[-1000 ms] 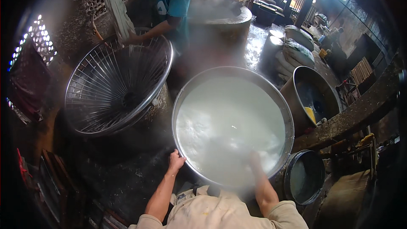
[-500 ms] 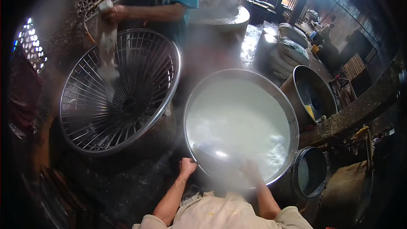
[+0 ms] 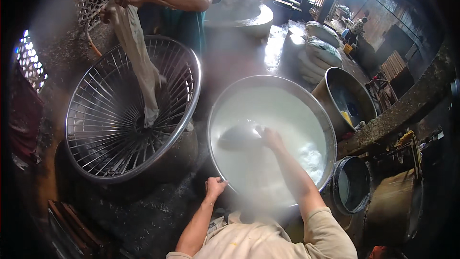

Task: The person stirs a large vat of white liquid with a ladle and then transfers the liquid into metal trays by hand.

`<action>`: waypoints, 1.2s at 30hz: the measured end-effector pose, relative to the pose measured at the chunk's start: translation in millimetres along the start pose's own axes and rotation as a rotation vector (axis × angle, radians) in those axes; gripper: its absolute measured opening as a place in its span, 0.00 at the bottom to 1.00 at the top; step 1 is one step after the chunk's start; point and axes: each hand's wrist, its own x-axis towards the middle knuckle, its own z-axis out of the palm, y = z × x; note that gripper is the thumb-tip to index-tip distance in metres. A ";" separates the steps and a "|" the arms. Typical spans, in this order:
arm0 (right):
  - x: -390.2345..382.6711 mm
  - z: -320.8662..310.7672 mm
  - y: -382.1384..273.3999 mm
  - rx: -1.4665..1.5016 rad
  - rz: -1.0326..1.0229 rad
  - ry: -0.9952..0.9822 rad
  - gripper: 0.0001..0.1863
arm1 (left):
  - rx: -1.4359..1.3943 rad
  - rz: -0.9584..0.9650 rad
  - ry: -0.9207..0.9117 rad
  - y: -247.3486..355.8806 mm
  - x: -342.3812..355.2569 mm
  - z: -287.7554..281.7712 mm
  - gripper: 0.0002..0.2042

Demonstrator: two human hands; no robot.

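Mid-frame, pale liquid point(image 3: 273, 108) fills much of the vat point(image 3: 273, 80), so work looks under way, unfinished. The right hand point(image 3: 270, 138) seems closed on a shallow bowl point(image 3: 236, 137) there; the left hand's grip point(image 3: 215, 188) curls over the lower-left rim.

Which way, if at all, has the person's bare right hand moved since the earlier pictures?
Yes: judged against the wide, round, silver metal vat, the bare right hand has moved forward, from its near side toward its middle.
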 end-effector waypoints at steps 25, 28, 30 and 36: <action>-166.4 -42.4 276.1 0.011 0.147 -0.221 0.19 | -0.042 0.000 0.418 -21.1 -13.1 70.0 0.13; -178.7 -102.1 286.7 0.028 0.109 -0.217 0.19 | -0.094 0.038 0.448 -14.7 -17.3 81.6 0.15; -176.2 -132.5 298.4 -0.001 0.060 -0.210 0.20 | -0.179 0.022 0.438 -15.0 -17.5 79.1 0.15; -146.7 -205.7 306.5 0.065 -0.186 0.062 0.21 | -0.032 -0.113 0.423 8.8 -27.6 67.2 0.07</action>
